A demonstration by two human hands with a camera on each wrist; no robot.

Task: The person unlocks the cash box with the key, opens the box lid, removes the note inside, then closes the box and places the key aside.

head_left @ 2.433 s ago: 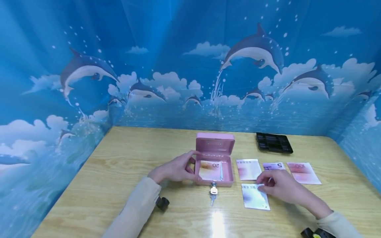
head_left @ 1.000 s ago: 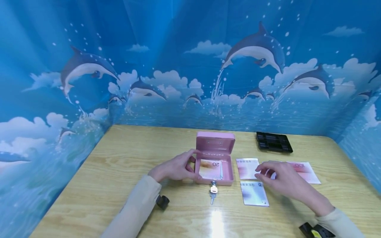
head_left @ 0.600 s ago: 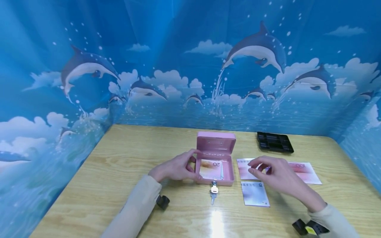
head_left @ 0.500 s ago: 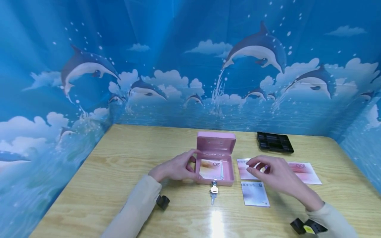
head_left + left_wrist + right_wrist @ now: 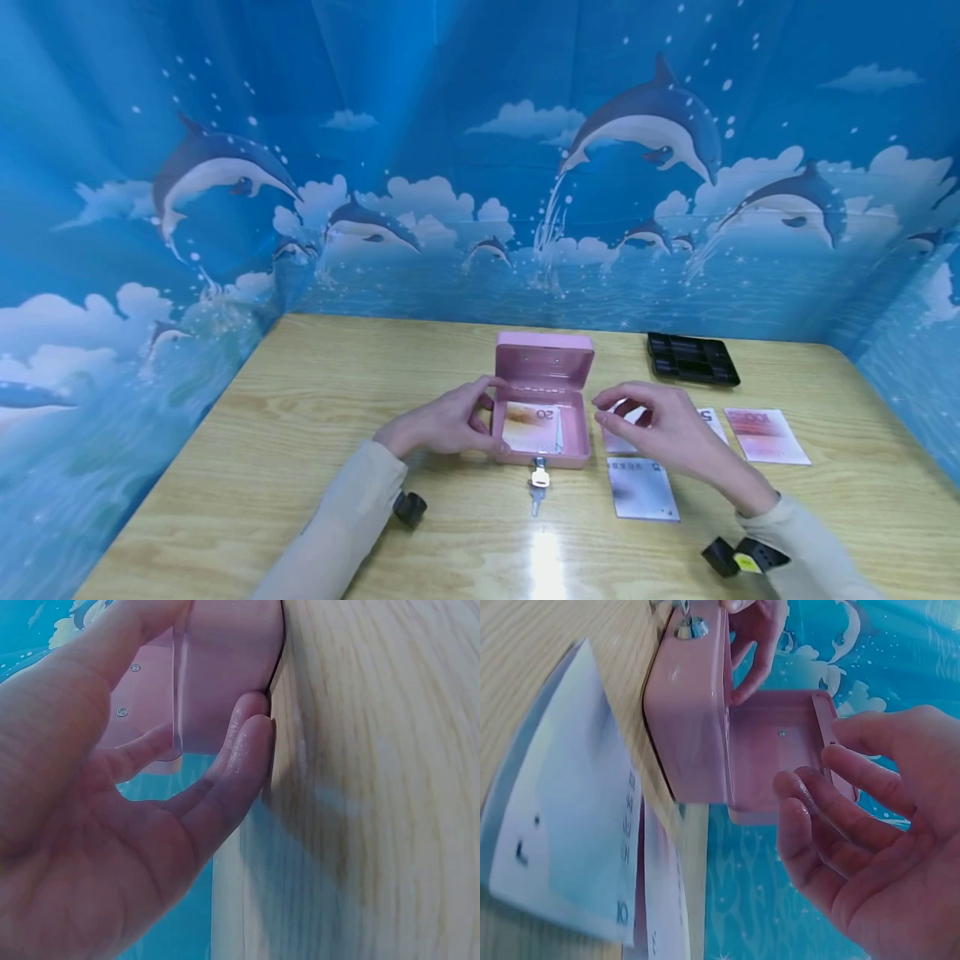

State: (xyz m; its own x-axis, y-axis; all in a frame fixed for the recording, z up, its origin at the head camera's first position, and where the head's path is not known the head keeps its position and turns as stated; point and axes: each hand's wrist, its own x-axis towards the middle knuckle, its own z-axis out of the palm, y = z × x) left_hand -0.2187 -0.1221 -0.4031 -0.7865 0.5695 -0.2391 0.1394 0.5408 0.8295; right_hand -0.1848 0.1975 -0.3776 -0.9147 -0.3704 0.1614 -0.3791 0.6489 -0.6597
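A pink cash box [image 5: 525, 459] stands with its lid [image 5: 543, 367] raised. My left hand [image 5: 446, 421] grips its left side, thumb at the front corner and a finger at the back; in the left wrist view, fingertips [image 5: 255, 735] press the side wall. Inside lies a banknote [image 5: 528, 427] marked 20. Keys [image 5: 539, 482] hang from the front lock. Just right of the box, my right hand [image 5: 675, 425] hovers above a pinkish banknote [image 5: 617, 442], partly covering it. The right wrist view shows its loosely bent fingers [image 5: 802, 862] holding nothing.
A bluish banknote [image 5: 642, 490] lies nearer me. Beyond the right hand are a partly hidden banknote [image 5: 711, 423] marked 5 and a red one [image 5: 767, 435] marked 100. A black compartment tray [image 5: 693, 360] sits near the table's back edge.
My right hand has left the bluish banknote's corner and moved left toward the cash box, uncovering part of the banknote marked 5. My left hand has stayed on the box.
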